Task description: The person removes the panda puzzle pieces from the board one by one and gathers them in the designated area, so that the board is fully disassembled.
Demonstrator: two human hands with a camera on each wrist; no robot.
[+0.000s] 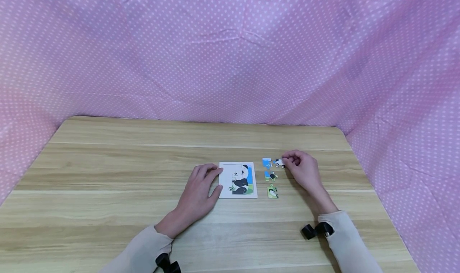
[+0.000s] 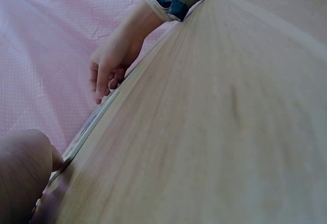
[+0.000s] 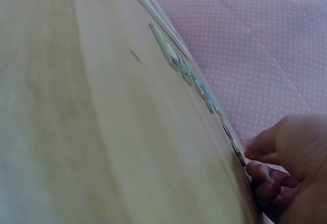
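Observation:
A white square puzzle board (image 1: 225, 185) lies on the table, with part of a panda picture (image 1: 241, 181) fitted inside its frame. My left hand (image 1: 199, 191) rests beside it, thumb and index fingertip touching its left edge. On the right, my right hand (image 1: 303, 171) pinches the edge of a black-and-white panda puzzle piece (image 1: 278, 163) between thumb and fingers, low at the tabletop. Three more pieces lie between board and right hand: a blue one (image 1: 266, 162), a blue-and-black one (image 1: 271, 176) and a green one (image 1: 272, 192). In the right wrist view the right hand's fingers (image 3: 263, 145) meet the end of the row of pieces.
The wooden table (image 1: 118, 177) extends around the board and pieces. Pink dotted cloth (image 1: 230, 65) hangs behind its back edge and at both sides. Black devices are strapped at the left cuff (image 1: 168, 262) and right cuff (image 1: 316, 230).

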